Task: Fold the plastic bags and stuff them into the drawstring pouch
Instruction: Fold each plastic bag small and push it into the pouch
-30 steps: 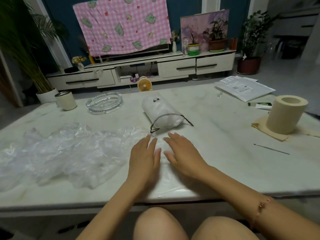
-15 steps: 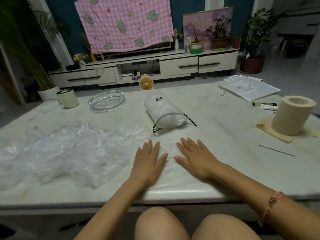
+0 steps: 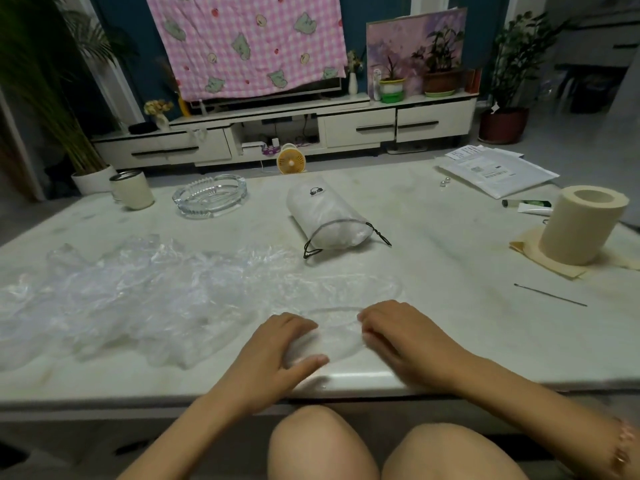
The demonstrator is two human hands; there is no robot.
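Pale marble table (image 3: 433,258) fills the living-room view, and 2 hands work at its near edge, on the person's side of the drawstring pouch (image 3: 325,218).

The left hand (image 3: 277,348) has its fingers curled over 1 flattened plastic bag (image 3: 332,329) with the thumb stretched along the bag's near edge, gripping the film, probably to lift that edge for a fold. The right hand (image 3: 398,336) sits opposite it, fingers bent with their tips on the same bag; blur hides whether it pinches the film or only presses it down. Having 1 hand at each side looks meant to keep the slippery sheet taut and square.

Left of the pouch and nearer the person lies 1 crumpled heap of plastic bags (image 3: 138,299); how many are in it cannot be counted. The pouch lies on its side, already bulging, its mouth and cord facing the hands, handy for stuffing.

Beyond the pouch to the left stand 1 glass ashtray (image 3: 209,195) and 1 mug (image 3: 133,190); well to its right, 1 paper roll (image 3: 581,223).
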